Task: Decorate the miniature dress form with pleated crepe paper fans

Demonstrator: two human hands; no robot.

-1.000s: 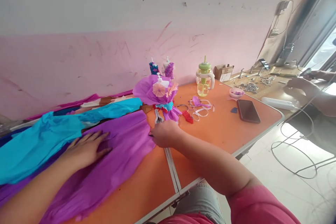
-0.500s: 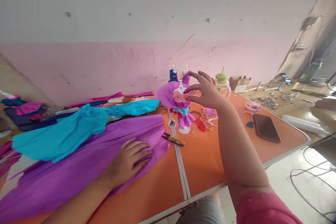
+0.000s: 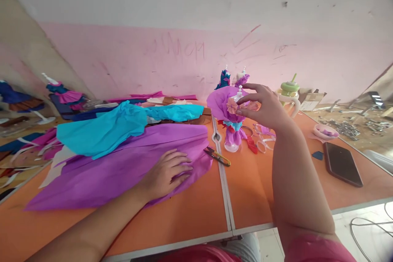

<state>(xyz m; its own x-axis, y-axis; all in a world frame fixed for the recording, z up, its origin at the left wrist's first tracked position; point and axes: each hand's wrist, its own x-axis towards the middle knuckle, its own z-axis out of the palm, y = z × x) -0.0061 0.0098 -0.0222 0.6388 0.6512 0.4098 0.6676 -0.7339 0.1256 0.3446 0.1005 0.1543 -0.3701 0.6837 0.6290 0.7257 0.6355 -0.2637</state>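
1. Figurine (image 3: 217, 104) stood on the orange table (image 3: 184, 217), just right of the centre seam. Purple crepe hood, blue waistband, white base.
2. Right hand (image 3: 264, 108) pinched thumb and forefinger on its pink paper flowers (image 3: 232, 105) and hid the figurine's far side.
3. Left hand (image 3: 167, 172) lay open, palm flat on the purple crepe sheet (image 3: 107, 172). Sheet was matte, wrinkled, fan-shaped.
4. Blue crepe (image 3: 104, 131) was bunched over the sheet's far edge.
5. Snips (image 3: 218, 156) lay beside the sheet corner, blades hard to make out.
6. Green-lidded bottle (image 3: 288, 88) was half hidden behind the right hand.

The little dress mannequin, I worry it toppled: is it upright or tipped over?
Upright: the dress mannequin stands on its round base on the orange table; right hand touches its top.
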